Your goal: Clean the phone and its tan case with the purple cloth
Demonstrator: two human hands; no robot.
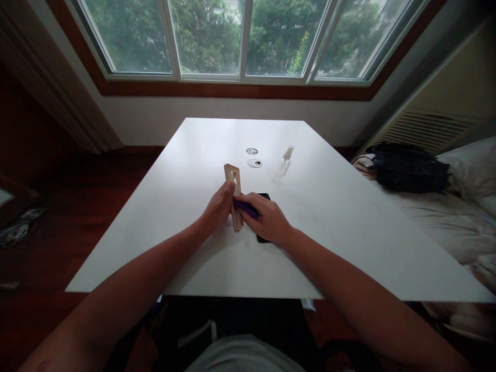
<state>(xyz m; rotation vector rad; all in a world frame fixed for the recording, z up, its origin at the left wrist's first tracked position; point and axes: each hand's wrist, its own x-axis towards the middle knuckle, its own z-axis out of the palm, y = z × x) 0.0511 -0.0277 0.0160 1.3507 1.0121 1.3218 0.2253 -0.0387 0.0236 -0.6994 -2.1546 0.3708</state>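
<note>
A yellowish, see-through phone case (237, 221) stands tilted on edge above the table, gripped by my left hand (217, 204) with the thumb on its near face. My right hand (268, 214) is closed around a purple cloth (248, 207) and presses it against the case. Beneath the right hand lies a dark phone (264, 239), partly covered by that hand. Farther back, a clear spray bottle (284, 166) with a white top is on the table. Left of the bottle are two small round flat pieces, one silvery (251, 151) and one pale with a dark spot (254, 163).
The white table (174, 170) narrows toward the window (240, 41). At the right, a dark bag (411, 168) rests on a bed (422, 212) with light bedding. Cables (19, 227) lie on the reddish floor at the left.
</note>
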